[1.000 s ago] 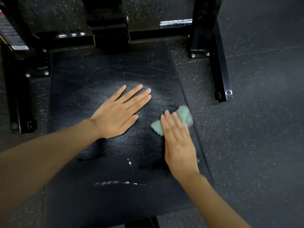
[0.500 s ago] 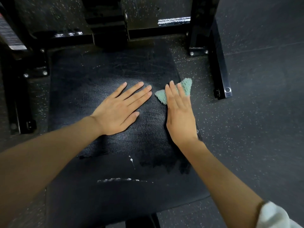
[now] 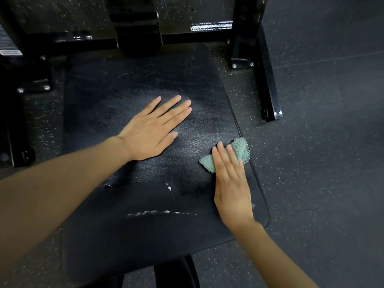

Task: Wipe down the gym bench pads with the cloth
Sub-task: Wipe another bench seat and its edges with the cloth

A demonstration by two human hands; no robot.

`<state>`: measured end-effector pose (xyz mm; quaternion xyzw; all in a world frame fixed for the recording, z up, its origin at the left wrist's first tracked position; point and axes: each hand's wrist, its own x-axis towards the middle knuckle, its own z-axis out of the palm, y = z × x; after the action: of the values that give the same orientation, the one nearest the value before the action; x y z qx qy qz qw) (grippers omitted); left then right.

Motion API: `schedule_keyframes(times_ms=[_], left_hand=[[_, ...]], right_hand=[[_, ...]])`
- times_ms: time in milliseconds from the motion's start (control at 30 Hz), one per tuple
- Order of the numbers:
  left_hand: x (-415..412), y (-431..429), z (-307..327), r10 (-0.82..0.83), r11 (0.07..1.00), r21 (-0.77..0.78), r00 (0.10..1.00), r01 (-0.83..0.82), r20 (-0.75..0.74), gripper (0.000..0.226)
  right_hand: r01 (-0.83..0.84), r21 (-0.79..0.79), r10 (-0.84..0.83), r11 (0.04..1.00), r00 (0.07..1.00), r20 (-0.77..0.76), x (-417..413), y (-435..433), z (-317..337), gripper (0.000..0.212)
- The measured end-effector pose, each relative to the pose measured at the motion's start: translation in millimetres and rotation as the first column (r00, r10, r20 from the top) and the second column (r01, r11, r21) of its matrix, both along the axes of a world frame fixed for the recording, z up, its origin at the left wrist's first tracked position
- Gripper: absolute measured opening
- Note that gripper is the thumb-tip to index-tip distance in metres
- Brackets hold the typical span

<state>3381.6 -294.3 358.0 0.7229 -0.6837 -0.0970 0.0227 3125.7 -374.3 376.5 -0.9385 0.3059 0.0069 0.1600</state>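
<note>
I see my left hand [image 3: 149,132] lying flat on the middle of the black worktop [image 3: 135,80], fingers straight and slightly spread. My right hand [image 3: 230,183] presses the green cloth [image 3: 241,149] down with straight fingers, none curled round it. The cloth sits at the worktop's right edge, and its far corner seems to reach just over the rim, though dark pad against dark floor makes that line hard to read. A strip of pad lies open between the two hands. More pad stretches away toward the crossbar [image 3: 209,27], and nearer me a thin white streak [image 3: 158,213] runs crosswise. Right of the edge is speckled floor [image 3: 322,163], with a black frame leg [image 3: 268,86] standing well apart from the cloth.
</note>
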Motion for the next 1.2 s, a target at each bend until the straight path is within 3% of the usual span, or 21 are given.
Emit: schedule_keyframes(times_ms=[167, 300, 433, 667, 1000, 1200], left_hand=[[1, 8, 1, -0.035, 0.999, 0.008, 0.999, 0.035, -0.026, 0.061], [6, 20, 1, -0.084, 0.996, 0.008, 0.996, 0.084, -0.032, 0.06], [12, 32, 2, -0.138, 0.99, 0.01, 0.988, 0.139, -0.064, 0.059], [35, 55, 3, -0.274, 0.961, 0.014, 0.957, 0.276, -0.091, 0.057], [64, 65, 0, -0.405, 0.913, -0.008, 0.909, 0.407, -0.101, 0.056], [72, 64, 0, -0.44, 0.898, -0.029, 0.893, 0.439, -0.093, 0.056]], right_hand=[[0.053, 0.057, -0.058, 0.997, 0.994, 0.094, 34, -35, -5, 0.062], [0.161, 0.059, -0.165, 0.985, 0.983, 0.082, 51, -37, -9, 0.059], [0.288, 0.048, -0.292, 0.956, 0.947, 0.137, 54, -16, -11, 0.055], [0.475, 0.025, -0.475, 0.879, 0.874, 0.102, 77, 54, -9, 0.053], [0.38, 0.02, -0.38, 0.925, 0.925, 0.021, 112, 173, -1, 0.069], [0.176, -0.029, -0.176, 0.984, 0.984, -0.02, 117, 205, 2, 0.08]])
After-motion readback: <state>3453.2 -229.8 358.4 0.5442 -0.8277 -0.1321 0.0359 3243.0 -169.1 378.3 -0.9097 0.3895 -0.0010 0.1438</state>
